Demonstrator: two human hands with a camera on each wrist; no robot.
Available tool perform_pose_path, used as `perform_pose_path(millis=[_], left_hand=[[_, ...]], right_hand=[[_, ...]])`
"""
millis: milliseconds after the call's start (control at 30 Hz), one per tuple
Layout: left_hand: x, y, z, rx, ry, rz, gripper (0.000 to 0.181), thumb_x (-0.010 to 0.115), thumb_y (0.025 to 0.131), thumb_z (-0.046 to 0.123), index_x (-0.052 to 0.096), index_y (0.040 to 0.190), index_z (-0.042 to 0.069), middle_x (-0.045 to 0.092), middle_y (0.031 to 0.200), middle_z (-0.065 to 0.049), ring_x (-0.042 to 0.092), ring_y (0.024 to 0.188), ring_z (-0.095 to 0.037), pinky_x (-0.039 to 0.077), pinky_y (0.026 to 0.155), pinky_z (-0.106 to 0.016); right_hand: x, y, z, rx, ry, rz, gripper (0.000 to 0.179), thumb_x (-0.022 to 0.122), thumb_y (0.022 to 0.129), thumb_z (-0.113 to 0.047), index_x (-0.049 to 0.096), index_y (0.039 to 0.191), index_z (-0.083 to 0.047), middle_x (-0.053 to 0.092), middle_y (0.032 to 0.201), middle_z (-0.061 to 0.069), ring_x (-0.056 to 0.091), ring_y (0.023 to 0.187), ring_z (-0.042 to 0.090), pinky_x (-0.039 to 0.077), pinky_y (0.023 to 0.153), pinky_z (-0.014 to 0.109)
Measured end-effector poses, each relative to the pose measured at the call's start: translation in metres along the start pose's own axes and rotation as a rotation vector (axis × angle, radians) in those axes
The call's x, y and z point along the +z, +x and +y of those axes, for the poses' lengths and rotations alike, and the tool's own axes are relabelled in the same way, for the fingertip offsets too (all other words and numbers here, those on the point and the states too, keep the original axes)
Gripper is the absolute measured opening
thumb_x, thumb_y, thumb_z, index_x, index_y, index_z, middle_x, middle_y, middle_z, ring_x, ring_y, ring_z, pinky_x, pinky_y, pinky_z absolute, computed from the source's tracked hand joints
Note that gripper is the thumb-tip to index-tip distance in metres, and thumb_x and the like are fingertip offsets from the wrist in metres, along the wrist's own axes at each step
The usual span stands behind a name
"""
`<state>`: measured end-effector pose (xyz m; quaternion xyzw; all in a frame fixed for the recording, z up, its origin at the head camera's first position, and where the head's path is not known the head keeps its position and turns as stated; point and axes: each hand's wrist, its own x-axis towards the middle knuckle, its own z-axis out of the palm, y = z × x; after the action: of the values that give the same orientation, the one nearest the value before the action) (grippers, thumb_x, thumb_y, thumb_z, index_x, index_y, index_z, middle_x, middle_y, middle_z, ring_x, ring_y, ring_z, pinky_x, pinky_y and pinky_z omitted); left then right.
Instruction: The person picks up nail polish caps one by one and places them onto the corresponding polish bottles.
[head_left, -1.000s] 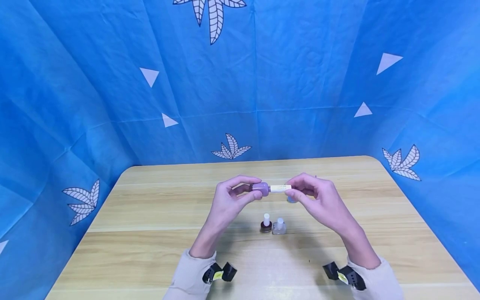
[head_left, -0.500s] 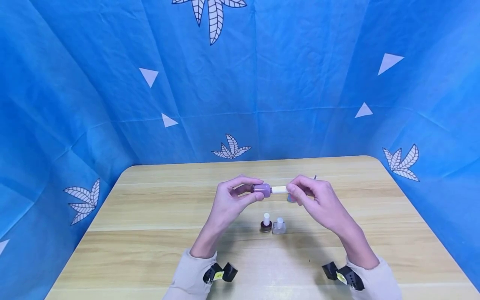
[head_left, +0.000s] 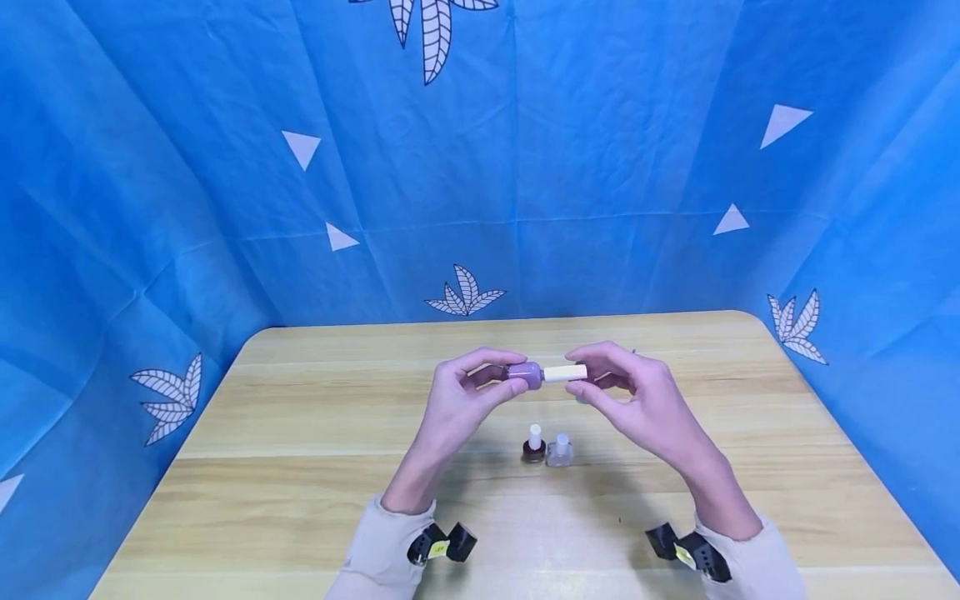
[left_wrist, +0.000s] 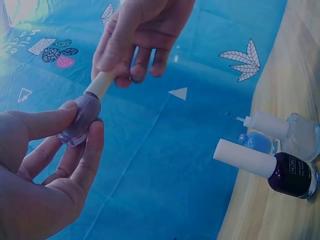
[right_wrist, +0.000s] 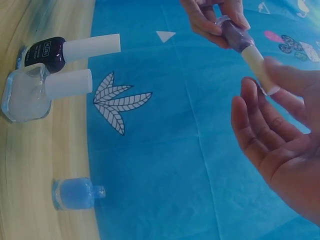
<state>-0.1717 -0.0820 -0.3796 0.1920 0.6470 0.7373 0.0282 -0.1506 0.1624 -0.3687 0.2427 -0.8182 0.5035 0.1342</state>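
Light wood-grain desk (head_left: 300, 408); blue cloth (head_left: 420, 192) printed with leaves, triangles behind. Left hand (head_left: 461, 398), grip pinching purple bottle (head_left: 523, 375) above desk; right hand (head_left: 641, 400), grip spread loosely around white cap (head_left: 564, 373). Dark bottle (left_wrist: 292, 175), clear bottle (right_wrist: 29, 92), blue bottle (right_wrist: 75, 194) on desk. Dark bottle's label (left_wrist: 300, 167): letters ending "DN", rest unclear.

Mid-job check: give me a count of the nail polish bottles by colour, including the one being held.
Purple bottle, held in the left hand: 1
Dark bottle, capped: 1
Clear bottle, capped: 1
Blue bottle, no cap on: 1
Total: 4
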Motion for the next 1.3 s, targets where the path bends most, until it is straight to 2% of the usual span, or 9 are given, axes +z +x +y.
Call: perform_pose_path(millis=[67, 233, 567, 767, 1033, 1300], left_hand=[[0.0000, 0.0001, 0.0001, -0.008, -0.001, 0.002, 0.026, 0.078, 0.089, -0.002, 0.074, 0.114, -0.002, 0.070, 0.114, -0.016, 0.070, 0.107, -0.030, 0.061, 0.093, -0.040], [-0.0001, -0.0001, 0.0004, -0.007, -0.008, -0.005, 0.026, 0.078, 0.090, -0.001, 0.074, 0.115, -0.002, 0.070, 0.115, -0.015, 0.069, 0.107, -0.030, 0.060, 0.094, -0.040], [0.0005, -0.0001, 0.0013, -0.021, -0.027, -0.008, 0.026, 0.077, 0.090, -0.002, 0.073, 0.115, -0.001, 0.069, 0.116, -0.016, 0.069, 0.109, -0.031, 0.059, 0.096, -0.040], [0.0018, 0.0004, 0.0007, -0.017, -0.029, 0.000, 0.026, 0.076, 0.090, -0.004, 0.073, 0.116, -0.002, 0.070, 0.116, -0.016, 0.069, 0.110, -0.030, 0.060, 0.095, -0.040], [0.0043, 0.0006, 0.0019, -0.014, -0.053, 0.017, 0.027, 0.076, 0.088, -0.007, 0.073, 0.115, -0.005, 0.069, 0.114, -0.018, 0.069, 0.104, -0.029, 0.059, 0.095, -0.040], [0.0065, 0.0000, 0.0009, 0.018, -0.021, 0.023, 0.027, 0.077, 0.087, -0.007, 0.074, 0.114, -0.004, 0.069, 0.112, -0.016, 0.070, 0.103, -0.029, 0.060, 0.094, -0.040]], right_hand=[[0.0006, 0.0001, -0.0011, -0.034, 0.001, 0.007, 0.035, 0.079, 0.089, 0.000, 0.071, 0.120, -0.014, 0.074, 0.097, -0.004, 0.072, 0.084, 0.015, 0.062, 0.082, 0.024], [0.0022, -0.0004, -0.0032, -0.079, 0.017, 0.019, 0.034, 0.078, 0.087, 0.006, 0.072, 0.116, -0.011, 0.073, 0.091, 0.000, 0.072, 0.078, 0.014, 0.062, 0.074, 0.023], [0.0019, -0.0005, -0.0016, -0.102, 0.007, 0.055, 0.030, 0.080, 0.085, 0.007, 0.075, 0.110, -0.007, 0.076, 0.089, 0.001, 0.072, 0.072, 0.013, 0.061, 0.063, 0.021], [0.0022, -0.0009, -0.0001, -0.069, 0.015, 0.043, 0.025, 0.078, 0.088, 0.005, 0.075, 0.109, -0.006, 0.077, 0.090, 0.004, 0.074, 0.073, 0.016, 0.062, 0.063, 0.023], [0.0024, -0.0004, -0.0013, -0.003, -0.008, 0.023, 0.013, 0.075, 0.093, -0.003, 0.075, 0.102, -0.013, 0.072, 0.080, -0.007, 0.070, 0.067, 0.014, 0.058, 0.058, 0.024], [0.0020, 0.0000, -0.0006, 0.003, -0.018, 0.000, 0.012, 0.069, 0.098, -0.006, 0.074, 0.095, -0.017, 0.066, 0.074, -0.007, 0.064, 0.062, 0.014, 0.055, 0.054, 0.024]])
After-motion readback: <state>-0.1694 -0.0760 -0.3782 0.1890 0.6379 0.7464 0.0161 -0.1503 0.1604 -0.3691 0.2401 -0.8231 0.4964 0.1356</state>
